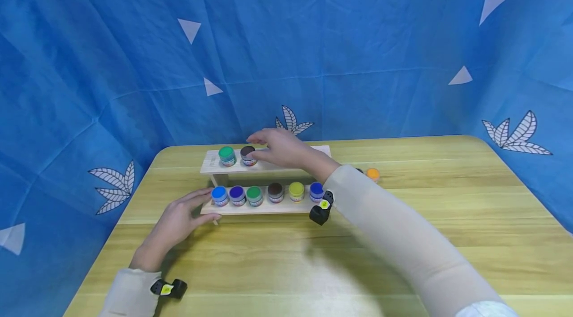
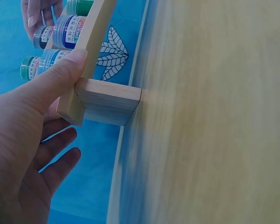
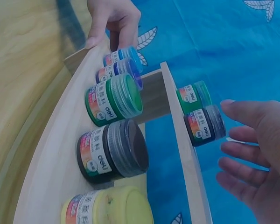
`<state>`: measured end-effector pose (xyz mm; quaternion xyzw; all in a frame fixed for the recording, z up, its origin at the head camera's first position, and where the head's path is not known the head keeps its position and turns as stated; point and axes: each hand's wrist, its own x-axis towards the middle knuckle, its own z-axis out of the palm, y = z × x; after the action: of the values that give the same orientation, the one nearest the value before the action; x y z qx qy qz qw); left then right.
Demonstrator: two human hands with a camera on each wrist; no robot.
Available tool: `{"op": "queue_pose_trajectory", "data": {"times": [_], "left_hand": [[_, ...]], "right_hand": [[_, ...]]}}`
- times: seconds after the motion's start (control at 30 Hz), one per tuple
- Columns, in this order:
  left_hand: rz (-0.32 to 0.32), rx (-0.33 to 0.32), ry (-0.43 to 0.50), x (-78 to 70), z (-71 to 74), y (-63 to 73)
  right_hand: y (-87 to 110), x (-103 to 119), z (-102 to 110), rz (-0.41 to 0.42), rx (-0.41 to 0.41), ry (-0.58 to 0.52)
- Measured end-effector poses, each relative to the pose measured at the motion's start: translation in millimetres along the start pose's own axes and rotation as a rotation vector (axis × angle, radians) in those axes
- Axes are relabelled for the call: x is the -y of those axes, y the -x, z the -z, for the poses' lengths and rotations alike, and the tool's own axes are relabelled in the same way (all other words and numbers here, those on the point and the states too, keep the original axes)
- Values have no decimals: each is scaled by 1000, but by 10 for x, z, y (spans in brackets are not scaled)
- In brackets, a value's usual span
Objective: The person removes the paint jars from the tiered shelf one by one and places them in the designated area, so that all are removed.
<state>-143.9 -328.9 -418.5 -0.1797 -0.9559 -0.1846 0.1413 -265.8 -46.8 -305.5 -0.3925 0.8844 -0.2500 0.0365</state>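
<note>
Loosely curved, right hand (image 1: 284,149) beside upper brown jar (image 1: 246,153).

Only brand I could make out was "deli", printed on the lower-tier green jar (image 3: 114,99), the lower-tier dark brown jar (image 3: 113,150) and the upper-tier dark jar (image 3: 204,126). There was Chinese lettering next to it, with 颜料 the clearest bit. The yellow jar (image 3: 107,208) had Chinese print too, kinda cut off. The yellow tag (image 1: 167,289) at the left wrist was too tiny to read, tbh.
</note>
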Motion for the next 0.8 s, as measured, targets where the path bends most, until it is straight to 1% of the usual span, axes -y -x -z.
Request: {"op": "queue_pose_trajectory", "data": {"times": [0.17,0.33,0.5,0.8], "left_hand": [[18,15,6,20,3,-24],[25,28,12,45,0,-42],[29,30,14,76,-8,-64],[9,21,16,138,-34,-107]], "right_hand": [[-80,27,-20,7,19,11],[-134,76,-33,0,18,45],[-188,88,-59,-9,9,50],[-244,89,-86,-77,13,31]]}}
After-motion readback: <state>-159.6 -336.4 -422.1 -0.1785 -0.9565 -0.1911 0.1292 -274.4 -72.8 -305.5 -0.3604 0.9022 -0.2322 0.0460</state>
